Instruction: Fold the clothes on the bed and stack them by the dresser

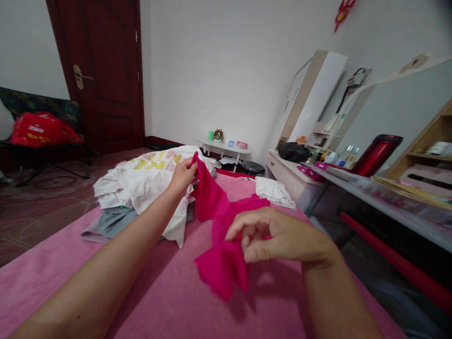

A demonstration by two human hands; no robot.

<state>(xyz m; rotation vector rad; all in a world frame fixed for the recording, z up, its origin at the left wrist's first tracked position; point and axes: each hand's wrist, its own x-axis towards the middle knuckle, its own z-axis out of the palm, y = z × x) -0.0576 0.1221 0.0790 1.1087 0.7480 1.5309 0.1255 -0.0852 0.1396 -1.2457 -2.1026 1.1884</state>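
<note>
A bright pink cloth (216, 207) hangs stretched between my two hands above the pink bed cover (169, 292). My left hand (182, 176) is reached out far and pinches the cloth's far end. My right hand (278, 235) is near me, fingers curled and pinched on the cloth's near end, which droops below it. Just behind my left hand lies a heap of clothes (144, 181): a white shirt with yellow and pink letters on top, grey fabric beneath.
A folded white garment (274, 192) lies on the bed's far right. A grey desk (388, 207) with a red flask (376, 154) and small items runs along the right. A dark red door (102, 70) and a chair with a red bag (40, 129) stand at the back left.
</note>
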